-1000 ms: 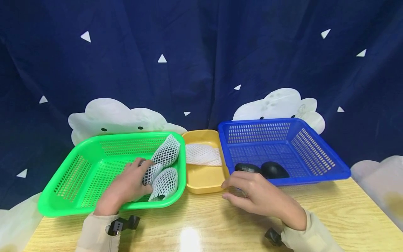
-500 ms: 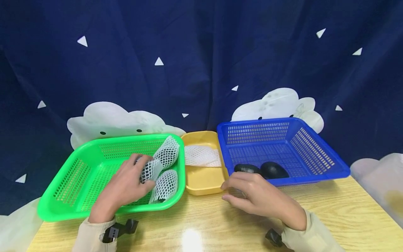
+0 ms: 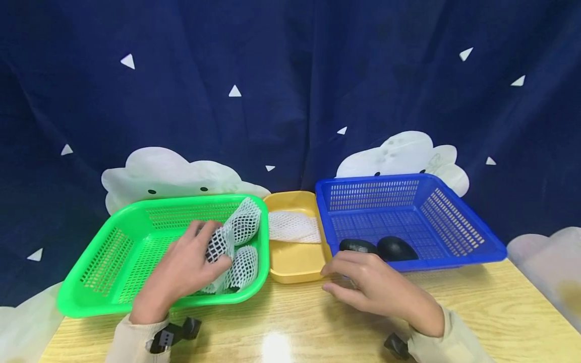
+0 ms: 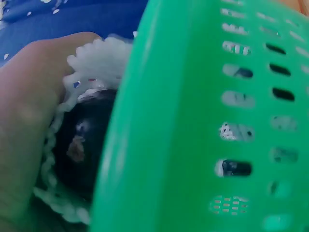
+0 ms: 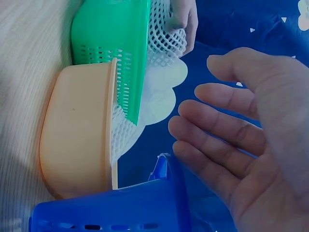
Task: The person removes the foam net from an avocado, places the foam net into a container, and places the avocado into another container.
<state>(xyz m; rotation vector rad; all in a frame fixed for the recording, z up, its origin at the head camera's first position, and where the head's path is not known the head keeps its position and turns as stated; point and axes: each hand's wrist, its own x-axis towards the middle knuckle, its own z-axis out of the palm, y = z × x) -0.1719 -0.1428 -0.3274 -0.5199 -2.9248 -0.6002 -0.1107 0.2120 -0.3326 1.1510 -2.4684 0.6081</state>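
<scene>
My left hand (image 3: 186, 269) reaches into the right part of the green basket (image 3: 113, 297) and grips a dark avocado in a white foam net (image 3: 218, 245), fingers and thumb round it. In the left wrist view the dark avocado (image 4: 79, 145) shows inside its net, partly hidden by the basket wall. Two more netted avocados (image 3: 247, 227) lie by the basket's right wall. My right hand (image 3: 374, 287) holds nothing; its fingers are relaxed, just in front of the blue basket's (image 3: 454, 262) left corner. The right wrist view shows its palm (image 5: 260, 188) bare.
Between the baskets stands a small yellow tray (image 3: 295, 277) with an empty white foam net (image 3: 294, 226) in it. Two bare dark avocados (image 3: 396, 249) lie near the blue basket's front wall. All stand on a wooden table (image 3: 236, 333) before a dark blue curtain (image 3: 272, 65).
My left hand has raised the netted avocado slightly within the green basket, and its net's loose end now stands up beside the others. My right hand has stayed in place.
</scene>
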